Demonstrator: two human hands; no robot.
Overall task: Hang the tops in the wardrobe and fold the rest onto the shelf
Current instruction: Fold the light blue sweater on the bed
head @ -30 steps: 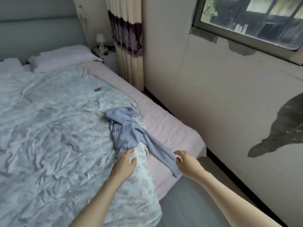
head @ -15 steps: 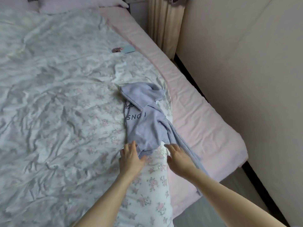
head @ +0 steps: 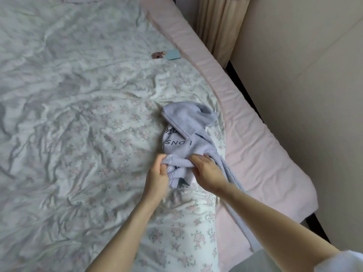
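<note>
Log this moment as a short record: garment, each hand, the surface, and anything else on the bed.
garment: lilac hooded top, crumpled on the quilt, one sleeve trailing off the bed edge
left hand: grips the ribbed hem
right hand: grips the bunched hem beside it
surface: floral quilt over a pink mattress
other items: small blue card and a pink object farther up the bed

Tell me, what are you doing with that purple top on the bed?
A person is gathering up a lilac hooded top that lies on the flowery bedcover. The left hand and the right hand both grip its ribbed hem, bunching it. One sleeve trails off the bed's edge. It is not hung up yet.
</note>
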